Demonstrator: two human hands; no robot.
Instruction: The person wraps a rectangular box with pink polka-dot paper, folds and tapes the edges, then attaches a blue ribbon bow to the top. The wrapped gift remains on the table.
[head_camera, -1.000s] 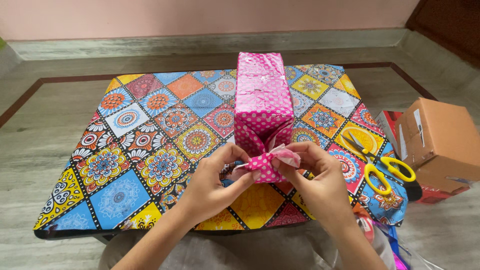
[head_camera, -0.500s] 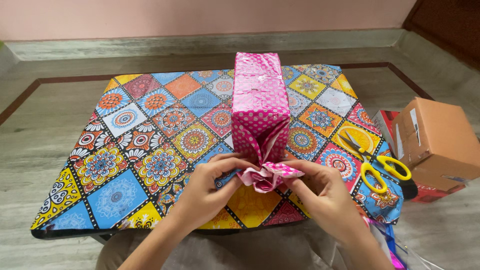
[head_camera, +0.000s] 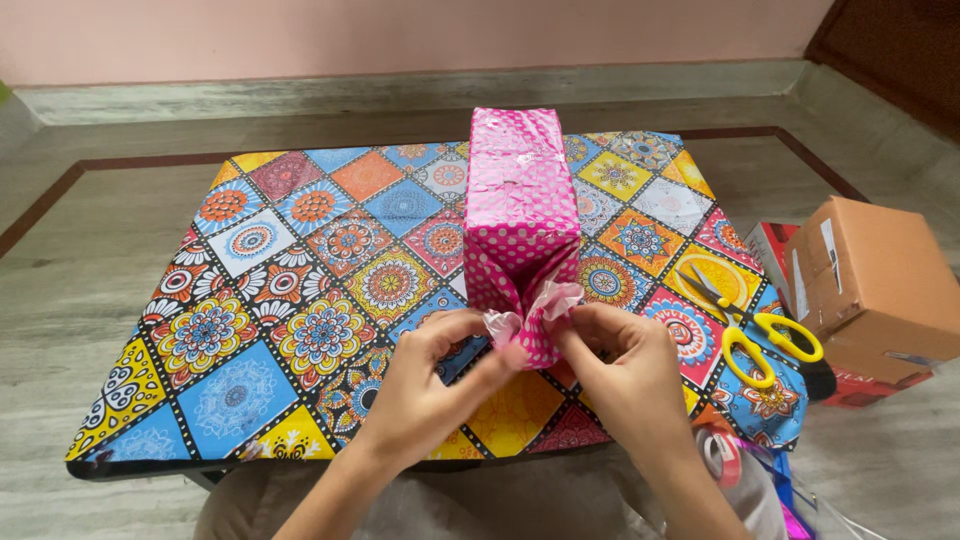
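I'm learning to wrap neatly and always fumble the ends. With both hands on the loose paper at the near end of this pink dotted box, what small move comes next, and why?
Probably press the bunched flap flat against the box end. The left hand and right hand pinch it from both sides, and it stands crumpled and unsealed.
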